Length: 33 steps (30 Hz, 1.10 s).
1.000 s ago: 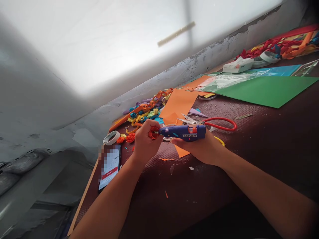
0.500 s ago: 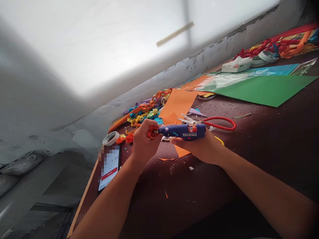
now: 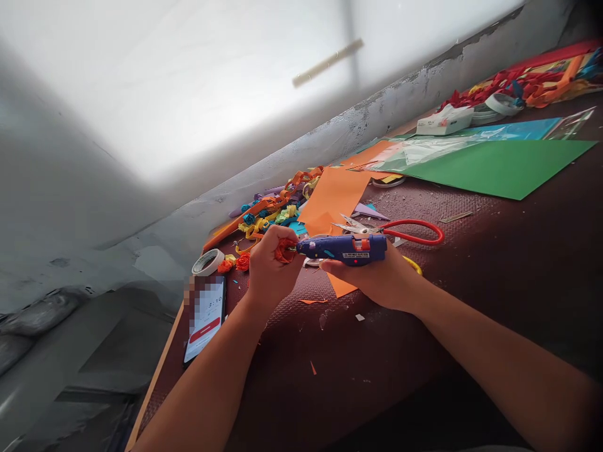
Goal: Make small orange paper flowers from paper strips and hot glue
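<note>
Barely anything's moved since the earlier frame, view just drifted; left hand (image 3: 270,263) pinches a crumpled orange-red paper flower (image 3: 284,250) mid-frame, right hand (image 3: 382,276) grips the blue plastic glue gun (image 3: 335,247), tip right at it, probably for steady aim

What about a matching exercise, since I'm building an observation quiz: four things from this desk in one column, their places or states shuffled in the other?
Things
1. Glue gun
2. Phone
3. Scissors
4. Red-orange paper piece

Places and states
A. In the left grip
B. Lying down, metal blades parted
C. Dark blue, in the right grip
D. Screen lit, showing 3:10

Right pairs: 1-C, 2-D, 3-B, 4-A
</note>
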Each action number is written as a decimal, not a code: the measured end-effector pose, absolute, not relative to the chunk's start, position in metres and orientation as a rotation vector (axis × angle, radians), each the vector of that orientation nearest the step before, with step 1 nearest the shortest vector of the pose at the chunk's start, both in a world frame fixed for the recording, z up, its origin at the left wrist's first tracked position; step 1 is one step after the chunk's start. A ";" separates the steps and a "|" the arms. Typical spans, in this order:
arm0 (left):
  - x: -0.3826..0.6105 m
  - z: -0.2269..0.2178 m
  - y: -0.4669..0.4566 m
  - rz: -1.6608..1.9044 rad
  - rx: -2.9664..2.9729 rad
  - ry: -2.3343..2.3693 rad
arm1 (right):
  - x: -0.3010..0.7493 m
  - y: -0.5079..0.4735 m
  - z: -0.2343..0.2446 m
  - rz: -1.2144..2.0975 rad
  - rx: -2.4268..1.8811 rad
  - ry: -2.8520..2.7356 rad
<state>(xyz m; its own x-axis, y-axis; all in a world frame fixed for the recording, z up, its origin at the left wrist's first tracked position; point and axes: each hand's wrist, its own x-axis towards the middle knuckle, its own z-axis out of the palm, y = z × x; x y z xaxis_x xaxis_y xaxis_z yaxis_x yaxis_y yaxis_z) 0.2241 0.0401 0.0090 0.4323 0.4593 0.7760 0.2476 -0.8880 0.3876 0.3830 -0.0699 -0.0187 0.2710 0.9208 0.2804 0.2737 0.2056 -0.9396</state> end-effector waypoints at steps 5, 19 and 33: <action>0.224 0.009 0.040 1.451 2.463 0.565 | 0.385 -0.072 -0.019 0.670 -1.274 -1.275; 0.227 0.008 0.030 1.600 2.511 0.414 | 0.387 -0.085 -0.019 0.766 -1.149 -1.202; 0.225 0.005 0.028 1.541 2.552 0.289 | 0.390 -0.079 -0.030 0.668 -1.218 -1.241</action>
